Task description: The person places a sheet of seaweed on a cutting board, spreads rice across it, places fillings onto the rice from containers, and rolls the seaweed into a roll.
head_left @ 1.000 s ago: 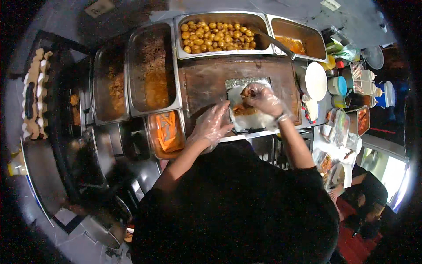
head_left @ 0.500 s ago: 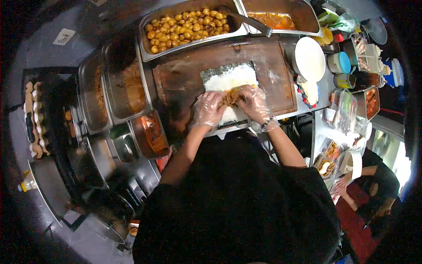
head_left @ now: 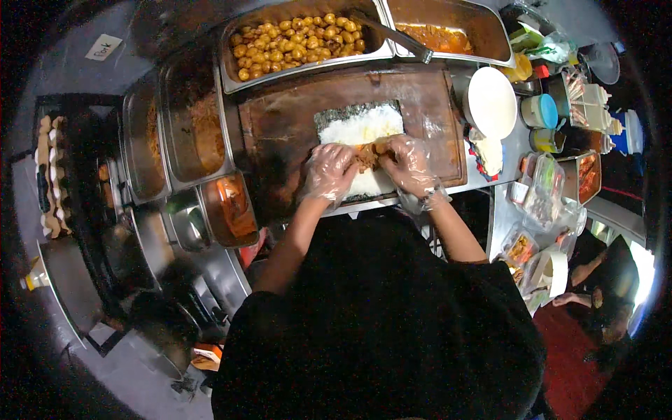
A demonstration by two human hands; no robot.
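A sheet of dark seaweed (head_left: 334, 114) lies on the brown cutting board (head_left: 280, 119), covered with white rice (head_left: 360, 127). Across the middle of the rice runs a mound of brown shredded filling (head_left: 365, 159). My left hand (head_left: 330, 170), in a clear plastic glove, has its fingers curled against the filling's left end. At the right end, my right hand (head_left: 410, 166), gloved the same way, pinches at the filling with bent fingers. Both hands partly cover the filling and rice, and my fingertips are partly hidden.
Beyond the board stand a steel pan of small round brown balls (head_left: 297, 45) with a handled utensil (head_left: 413, 45) over its edge, and a pan of reddish sauce (head_left: 441, 38). More food pans (head_left: 199, 133) line the left. A white bowl (head_left: 492, 103) is right; a co-worker (head_left: 605, 280) stands lower right.
My hands stay at the filling, with small shifts of the fingers. The whole view has shifted slightly. The co-worker's hands have moved back from the clear food containers at the right.
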